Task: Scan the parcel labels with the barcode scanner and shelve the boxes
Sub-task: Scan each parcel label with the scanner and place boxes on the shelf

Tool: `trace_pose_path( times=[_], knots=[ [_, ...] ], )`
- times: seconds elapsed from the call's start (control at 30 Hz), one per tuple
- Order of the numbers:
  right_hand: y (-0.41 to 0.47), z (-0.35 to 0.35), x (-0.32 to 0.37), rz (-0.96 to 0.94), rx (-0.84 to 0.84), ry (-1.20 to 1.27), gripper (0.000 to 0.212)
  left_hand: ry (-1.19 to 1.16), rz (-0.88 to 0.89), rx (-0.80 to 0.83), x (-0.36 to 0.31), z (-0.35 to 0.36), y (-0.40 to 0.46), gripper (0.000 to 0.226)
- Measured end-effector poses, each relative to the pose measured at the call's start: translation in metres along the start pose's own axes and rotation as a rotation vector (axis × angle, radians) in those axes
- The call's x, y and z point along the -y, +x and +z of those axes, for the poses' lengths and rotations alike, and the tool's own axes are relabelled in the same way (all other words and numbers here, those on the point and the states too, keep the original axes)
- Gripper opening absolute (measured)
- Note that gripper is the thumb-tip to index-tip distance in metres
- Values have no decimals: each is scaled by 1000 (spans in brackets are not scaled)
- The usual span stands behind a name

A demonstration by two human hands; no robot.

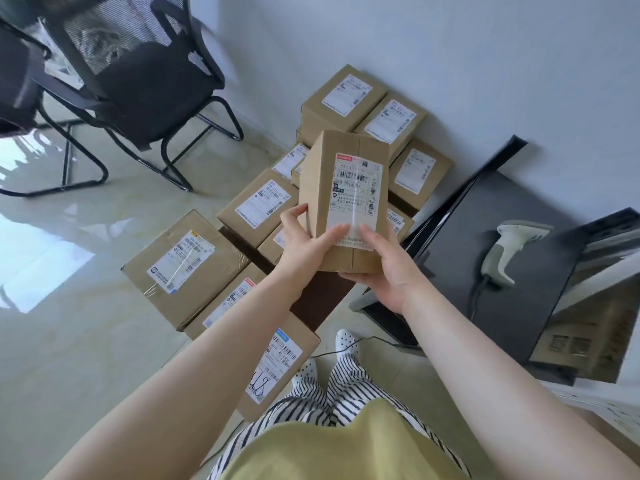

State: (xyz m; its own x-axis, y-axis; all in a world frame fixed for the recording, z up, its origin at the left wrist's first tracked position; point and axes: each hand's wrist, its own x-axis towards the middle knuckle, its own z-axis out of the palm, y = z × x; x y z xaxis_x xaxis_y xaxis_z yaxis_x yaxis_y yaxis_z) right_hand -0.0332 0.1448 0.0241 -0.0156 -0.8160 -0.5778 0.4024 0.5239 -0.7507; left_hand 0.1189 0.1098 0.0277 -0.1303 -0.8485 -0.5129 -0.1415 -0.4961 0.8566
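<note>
I hold a small brown cardboard box (346, 161) upright in front of me, its white barcode label (355, 199) facing up. My left hand (304, 240) grips its lower left edge with the thumb on the label. My right hand (388, 268) cups the bottom right corner, thumb pressing the label's lower part. A white barcode scanner (509, 251) lies on the dark shelf top (485, 220) to the right, its cable running down. Several labelled boxes (187, 268) lie on the floor below the held one.
Two black mesh chairs (138, 74) stand at the upper left on the glossy tiled floor (69, 341). A white wall (450, 64) runs behind the boxes. The dark shelf unit's lower level (595, 306) shows at the right. A labelled box (277, 362) lies beside my feet.
</note>
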Motion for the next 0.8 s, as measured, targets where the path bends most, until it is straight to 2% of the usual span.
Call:
trace_pose_path(
  times=[0.17,0.3,0.37,0.47,0.63,0.8],
  knots=[
    [-4,-9,4,-21,-22,-33,52,-62,-56,191,-7,3,4,124],
    [-10,-14,7,-23,-38,23,58,-77,-102,286,-13,0,11,110],
    [-11,-17,10,-37,-49,12,59,-29,-124,274,-18,2,12,101],
    [-8,-22,21,-68,-59,-34,54,36,-133,237,-26,11,12,111],
    [2,-34,43,-99,-59,-73,51,-13,-87,188,-42,32,21,99],
    [12,-56,67,-141,-83,-146,51,-5,-66,163,-62,62,33,108]
  ],
)
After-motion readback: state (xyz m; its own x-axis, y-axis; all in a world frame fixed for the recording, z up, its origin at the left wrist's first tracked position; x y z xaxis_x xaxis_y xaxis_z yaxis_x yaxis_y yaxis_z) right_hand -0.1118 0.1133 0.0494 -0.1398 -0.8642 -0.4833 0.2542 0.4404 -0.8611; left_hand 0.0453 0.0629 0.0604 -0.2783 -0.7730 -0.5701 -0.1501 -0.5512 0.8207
